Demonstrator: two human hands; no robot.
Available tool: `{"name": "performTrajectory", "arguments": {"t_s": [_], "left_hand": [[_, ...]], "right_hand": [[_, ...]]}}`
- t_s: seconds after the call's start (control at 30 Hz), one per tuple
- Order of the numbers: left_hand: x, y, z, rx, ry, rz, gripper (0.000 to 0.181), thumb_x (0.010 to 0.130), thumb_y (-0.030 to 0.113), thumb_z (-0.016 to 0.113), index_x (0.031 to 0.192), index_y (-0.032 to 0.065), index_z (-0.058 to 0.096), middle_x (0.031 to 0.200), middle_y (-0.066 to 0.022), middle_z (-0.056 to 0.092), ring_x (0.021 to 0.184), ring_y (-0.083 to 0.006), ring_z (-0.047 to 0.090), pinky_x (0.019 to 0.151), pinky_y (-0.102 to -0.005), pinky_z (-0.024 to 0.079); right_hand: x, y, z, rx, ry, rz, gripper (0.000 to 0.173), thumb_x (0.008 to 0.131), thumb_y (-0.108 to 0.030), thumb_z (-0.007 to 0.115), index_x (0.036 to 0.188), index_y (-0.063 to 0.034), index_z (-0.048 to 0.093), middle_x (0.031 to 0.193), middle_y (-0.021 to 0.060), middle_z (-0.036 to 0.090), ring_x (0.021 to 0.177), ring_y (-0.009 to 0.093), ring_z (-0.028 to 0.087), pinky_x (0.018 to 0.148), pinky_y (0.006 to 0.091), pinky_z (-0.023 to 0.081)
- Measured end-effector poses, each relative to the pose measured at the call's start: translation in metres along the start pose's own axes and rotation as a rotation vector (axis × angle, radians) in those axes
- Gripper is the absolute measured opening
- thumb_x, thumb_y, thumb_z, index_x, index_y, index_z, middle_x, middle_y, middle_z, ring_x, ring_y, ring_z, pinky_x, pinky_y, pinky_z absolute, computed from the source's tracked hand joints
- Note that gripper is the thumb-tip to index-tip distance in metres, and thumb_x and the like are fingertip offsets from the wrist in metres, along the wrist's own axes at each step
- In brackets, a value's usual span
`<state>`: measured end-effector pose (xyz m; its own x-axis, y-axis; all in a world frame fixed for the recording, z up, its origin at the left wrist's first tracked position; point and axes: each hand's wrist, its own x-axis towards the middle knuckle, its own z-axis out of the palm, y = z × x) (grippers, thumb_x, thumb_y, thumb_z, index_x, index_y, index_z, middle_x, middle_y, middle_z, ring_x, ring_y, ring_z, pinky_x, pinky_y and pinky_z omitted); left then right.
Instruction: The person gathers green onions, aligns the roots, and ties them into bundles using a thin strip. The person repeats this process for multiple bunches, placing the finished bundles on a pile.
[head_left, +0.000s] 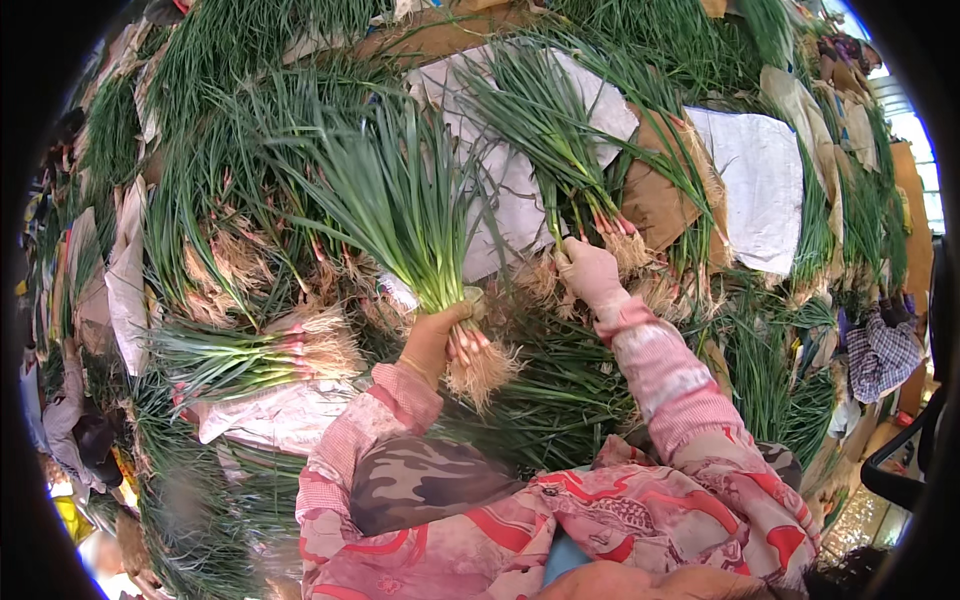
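My left hand (435, 337), in a light glove, is closed around a bunch of green onions (431, 255), leaves fanned upward and pinkish bulbs with stringy roots hanging below the fist. To the right, my gloved right hand (589, 274) grips the lower stalk of a green onion (553, 217). Just above it, another group of green onions (585, 172) lies across a pale woven sack (502, 180), roots toward me. A bundle of green onions (262, 356) rests at the left, its roots pointing right, above a whitish plastic sack (270, 416).
Heaps of green onions (225, 150) surround me. A white woven sack (757, 187) lies at the right beside brown sheeting (656, 187). One person (82, 442) works at the far left; another in a checked garment (885, 352) is at the far right.
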<state>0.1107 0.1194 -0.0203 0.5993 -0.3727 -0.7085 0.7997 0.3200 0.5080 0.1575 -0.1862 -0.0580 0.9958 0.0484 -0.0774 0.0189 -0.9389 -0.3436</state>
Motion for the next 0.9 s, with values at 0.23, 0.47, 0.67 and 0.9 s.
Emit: {"name": "performTrajectory", "arguments": {"t_s": [0.23,0.47,0.67,0.9], "left_hand": [[-0.006,-0.003,0.031,0.047,-0.093,-0.042,0.022,0.097,0.016,0.064,0.101,-0.0047,0.066,0.071,-0.0157,0.071,0.054,-0.0191,0.069,0.042,-0.0238,0.05],[-0.009,-0.011,0.022,0.242,-0.161,-0.069,0.028,0.095,0.021,0.067,0.1,-0.0061,0.066,0.063,-0.0153,0.068,0.041,-0.018,0.061,0.034,-0.0233,0.042],[-0.001,-0.024,0.019,0.115,-0.007,0.009,0.022,0.093,0.015,0.067,0.1,-0.0051,0.066,0.067,-0.0126,0.068,0.045,-0.0208,0.065,0.034,-0.0257,0.047],[-0.011,0.008,0.015,0.154,0.172,0.397,0.023,0.095,0.012,0.067,0.101,-0.0097,0.064,0.07,-0.0144,0.07,0.05,-0.0187,0.068,0.038,-0.0245,0.053]], "right_hand": [[-0.084,-0.083,-0.019,0.245,0.006,-0.258,0.016,0.091,-0.024,0.068,0.083,-0.0107,0.062,0.07,0.009,0.064,0.06,0.029,0.065,0.057,0.0404,0.053],[-0.093,-0.076,-0.013,0.774,-0.361,0.109,0.029,0.097,-0.032,0.067,0.104,-0.0045,0.07,0.075,0.0099,0.07,0.06,0.021,0.064,0.061,0.0361,0.053],[-0.069,-0.101,0.026,1.306,-0.295,0.412,0.021,0.097,-0.02,0.071,0.1,0.0016,0.069,0.078,0.0023,0.069,0.068,0.009,0.061,0.064,0.0253,0.049],[-0.071,-0.004,-0.006,-0.036,-0.669,-0.214,0.023,0.099,-0.033,0.064,0.104,-0.0119,0.071,0.082,0.0054,0.072,0.074,0.022,0.07,0.069,0.0343,0.056]]}}
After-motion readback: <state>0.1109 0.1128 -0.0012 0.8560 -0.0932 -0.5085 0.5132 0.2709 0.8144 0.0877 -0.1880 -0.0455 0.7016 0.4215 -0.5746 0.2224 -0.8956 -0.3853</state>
